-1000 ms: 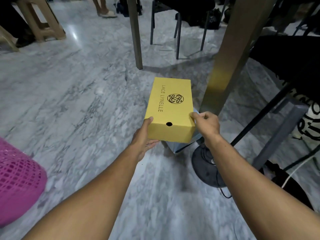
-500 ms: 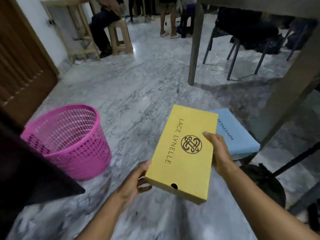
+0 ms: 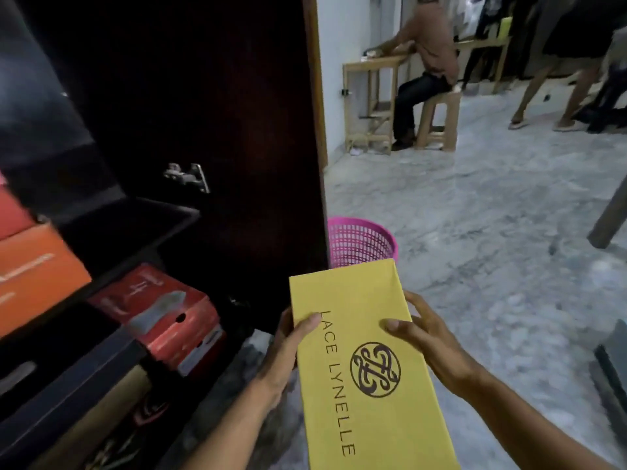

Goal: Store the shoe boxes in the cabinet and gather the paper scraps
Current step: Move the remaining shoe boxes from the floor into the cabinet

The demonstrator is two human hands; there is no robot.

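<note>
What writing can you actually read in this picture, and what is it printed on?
"LACE LYNELLE": on the lid of the yellow box, beside a round knot emblem, held by the left hand and right hand.
Orange box: pale lettering, too blurred to read.
Red box: markings on the lid, too blurred to read.

Bare forearms, hands (image 3: 431, 340); seemingly sleeveless.
</note>
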